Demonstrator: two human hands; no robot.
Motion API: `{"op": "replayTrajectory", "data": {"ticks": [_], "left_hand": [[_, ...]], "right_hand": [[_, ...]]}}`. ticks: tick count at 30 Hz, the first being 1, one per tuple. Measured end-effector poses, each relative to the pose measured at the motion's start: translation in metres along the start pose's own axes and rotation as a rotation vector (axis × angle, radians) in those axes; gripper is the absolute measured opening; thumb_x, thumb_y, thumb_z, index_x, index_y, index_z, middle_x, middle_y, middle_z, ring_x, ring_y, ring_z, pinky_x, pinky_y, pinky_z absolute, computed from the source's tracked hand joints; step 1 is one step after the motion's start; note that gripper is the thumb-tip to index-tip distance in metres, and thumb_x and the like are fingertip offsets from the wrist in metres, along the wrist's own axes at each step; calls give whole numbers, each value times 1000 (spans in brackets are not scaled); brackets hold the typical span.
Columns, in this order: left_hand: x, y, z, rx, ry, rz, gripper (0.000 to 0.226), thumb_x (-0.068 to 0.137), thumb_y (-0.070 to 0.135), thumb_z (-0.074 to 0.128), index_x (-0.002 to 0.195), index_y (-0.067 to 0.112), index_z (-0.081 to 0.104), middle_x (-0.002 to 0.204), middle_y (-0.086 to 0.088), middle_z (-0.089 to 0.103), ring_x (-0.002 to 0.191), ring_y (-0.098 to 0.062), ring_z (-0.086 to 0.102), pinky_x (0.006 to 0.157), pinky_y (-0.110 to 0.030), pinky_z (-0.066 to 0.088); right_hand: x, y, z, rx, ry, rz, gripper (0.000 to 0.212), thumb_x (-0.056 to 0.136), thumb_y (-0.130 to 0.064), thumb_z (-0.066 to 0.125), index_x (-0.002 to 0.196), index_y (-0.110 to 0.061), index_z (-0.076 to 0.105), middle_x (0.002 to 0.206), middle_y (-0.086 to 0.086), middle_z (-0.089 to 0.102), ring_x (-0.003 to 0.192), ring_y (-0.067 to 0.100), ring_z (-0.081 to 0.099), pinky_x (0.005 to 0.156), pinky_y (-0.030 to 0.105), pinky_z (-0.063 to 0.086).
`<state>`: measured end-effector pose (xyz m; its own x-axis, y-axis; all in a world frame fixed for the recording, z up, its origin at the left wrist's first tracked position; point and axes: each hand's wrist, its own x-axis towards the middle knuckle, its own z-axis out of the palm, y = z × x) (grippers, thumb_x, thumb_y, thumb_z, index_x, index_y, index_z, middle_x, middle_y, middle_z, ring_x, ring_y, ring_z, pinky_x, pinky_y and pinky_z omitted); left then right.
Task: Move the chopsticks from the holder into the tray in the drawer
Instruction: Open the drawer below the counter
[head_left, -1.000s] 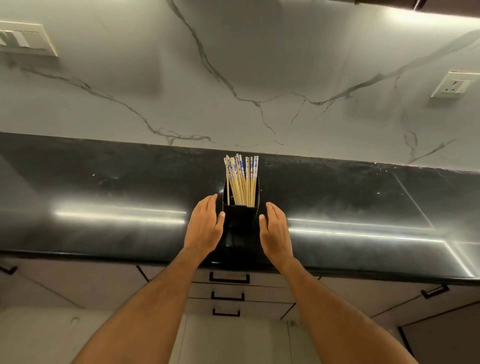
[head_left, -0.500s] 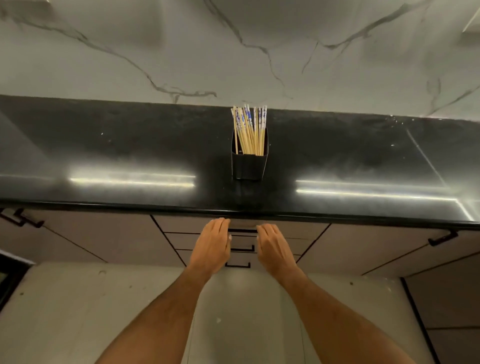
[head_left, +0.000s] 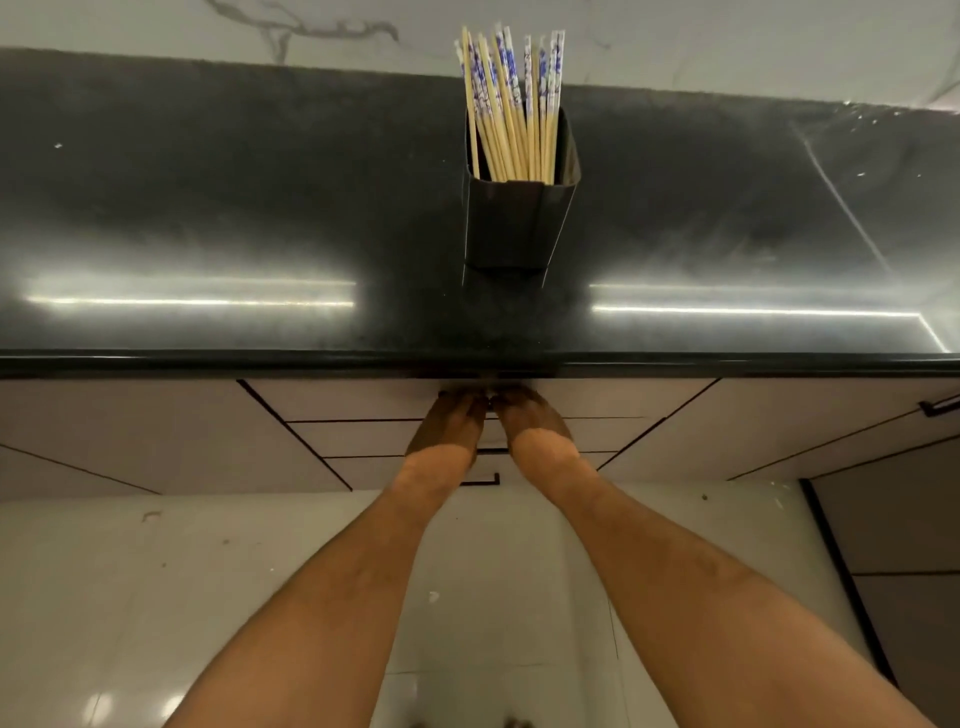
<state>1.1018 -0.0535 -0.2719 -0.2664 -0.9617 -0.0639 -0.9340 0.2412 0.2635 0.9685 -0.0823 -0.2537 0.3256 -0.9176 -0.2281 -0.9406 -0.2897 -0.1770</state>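
Both forearms reach forward and down over the pale floor. Left hand and right hand sit side by side at the top drawer, directly under the front edge of the tabletop. The hands lie in the overhang's shadow; the fingers look hooked at the drawer's top edge or handle, but whether they grip it I cannot tell. Two lower drawers, one with a dark handle, sit below and partly behind the wrists.

Change: a second ago both hands flanked the holder on the tabletop; half a second ago they had dropped in front of the drawers; now they are up against the top drawer. Drawer front is flush, so not yet opened; tray not visible.

Holder stands upright near the middle of the tabletop, well back from the front edge. Chopsticks all stand in it, untouched.

Judgement: the step in hand is opening the drawer; transfer not begun.
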Motion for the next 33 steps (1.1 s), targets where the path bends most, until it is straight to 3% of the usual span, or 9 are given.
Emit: {"op": "replayTrajectory", "data": {"ticks": [3,5,9,11,15,20,24,28,33], "left_hand": [[4,7,7,-21,-14,-70,37,107,38,36,138,26,52,145,-3,52,126,-21,53,100,-29,40],[-5,13,3,-16,-2,-100,33,107,39,40,135,27,54,140,-1,55,116,-19,57,97,-28,42],[-37,23,-3,-50,-91,-84,30,105,25,48,132,17,61,127,-6,66,108,-24,65,94,-32,53],[-54,28,-13,-56,-106,-170,28,103,13,54,129,14,63,117,-8,71,100,-24,69,87,-33,58],[-96,42,-13,-178,-96,-216,27,102,17,57,128,18,65,117,-6,71,101,-22,69,89,-32,57],[-157,62,0,-347,-141,-310,28,101,28,59,128,21,63,120,-7,68,107,-24,66,92,-31,52],[-196,76,9,-357,-198,-303,33,101,27,59,134,21,59,130,-6,64,116,-24,64,103,-33,51],[-241,86,12,-757,-296,-482,41,104,33,42,133,10,59,138,-14,59,128,-32,55,98,-31,43],[-287,107,7,-1116,-208,-593,50,94,47,47,139,26,57,146,4,56,136,-17,51,110,-34,44]], "right_hand": [[1,-3,2,52,79,105,14,101,-41,48,102,-35,60,104,-2,65,75,12,55,76,31,43],[-10,-5,0,20,90,113,14,100,-38,50,93,-33,60,97,-3,63,71,9,54,69,28,42],[-43,-8,0,41,46,28,20,98,-12,57,114,-12,69,109,11,69,94,25,66,86,37,55],[-62,-13,-1,18,14,34,21,97,-8,59,115,-10,70,106,12,72,94,27,68,86,36,57],[-109,-23,8,20,0,22,17,96,-13,63,110,-8,71,101,12,71,93,27,69,84,33,55],[-172,-35,17,99,-2,22,29,97,-21,66,125,-13,68,112,10,71,102,25,68,97,33,54],[-217,-45,27,93,3,12,30,98,-19,65,128,-14,67,117,9,72,105,24,68,100,32,53],[-256,-53,39,90,8,4,34,99,-18,63,132,-14,65,123,9,70,110,25,66,105,32,49],[-298,-62,52,65,-2,-15,34,97,-13,61,131,-14,67,121,9,71,111,25,64,104,32,45]]}}
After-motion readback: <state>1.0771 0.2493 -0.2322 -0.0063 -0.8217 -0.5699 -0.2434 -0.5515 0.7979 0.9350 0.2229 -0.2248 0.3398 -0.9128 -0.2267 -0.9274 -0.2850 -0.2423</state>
